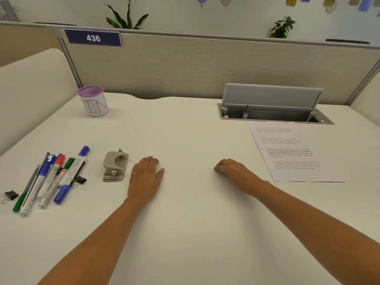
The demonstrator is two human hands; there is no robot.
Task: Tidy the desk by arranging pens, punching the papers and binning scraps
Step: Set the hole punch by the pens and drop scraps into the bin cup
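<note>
**Both hands idle on the desk [185, 124].** We are viewing the left hand [146, 174] lying palm down, fingers straight and a little spread, gripping nothing. The right hand [231, 168] is resting with its fingers loosely curled under, a ring on one of them, and nothing is showing in its grasp. Both forearms are reaching forward from the near edge and angling slightly toward each other.

The hole punch [115, 166] is sitting just beside the outer edge of the left hand, apart from it. We are judging that it is placed there for an easy reach. Further out on that side the pens [51, 177] are lying side by side in a loose slanted row. One binder clip [79, 179] is lying against them and another binder clip [9, 196] is lying beyond their far side.

The papers [294, 153] are lying flat just outward of the right hand, near it but not touching. We cannot tell whether they are punched. The bin cup [93, 101] is standing upright well ahead of the left hand and out to its side, we are supposing for scraps. We are finding no scraps in view.
</note>
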